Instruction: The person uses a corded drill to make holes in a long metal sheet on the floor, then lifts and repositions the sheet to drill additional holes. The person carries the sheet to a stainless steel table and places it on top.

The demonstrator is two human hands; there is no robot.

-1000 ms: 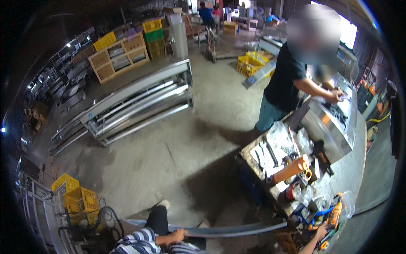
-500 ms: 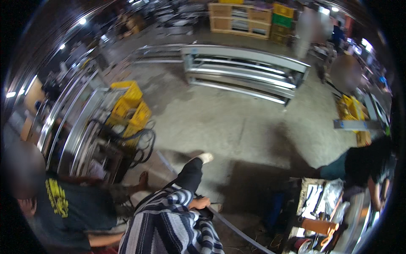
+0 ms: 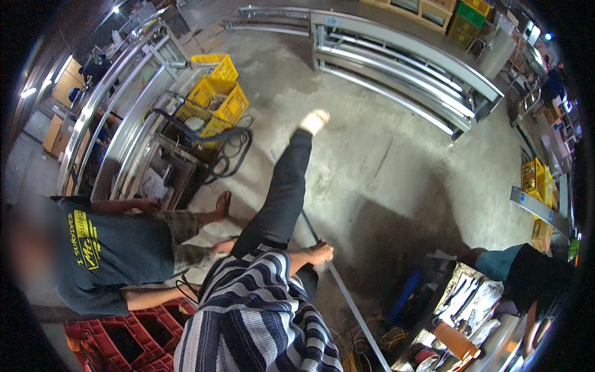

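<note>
Right hand [image 3: 320, 253] grips a long metal rail [image 3: 347, 297] running toward 5 o'clock, steadying it on the floor [image 3: 384, 180]; left hand unseen; next move likely needs a firmer hold

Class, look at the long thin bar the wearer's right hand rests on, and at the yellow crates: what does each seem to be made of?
The long bar under the right hand looks like metal with a dull grey finish: it is straight, thin and faintly shiny. The yellow crates look like moulded plastic: uniform bright colour and lattice walls.

Striped shirt [image 3: 260, 316], black trousers [image 3: 282, 192], white sock [image 3: 313, 121]
</note>
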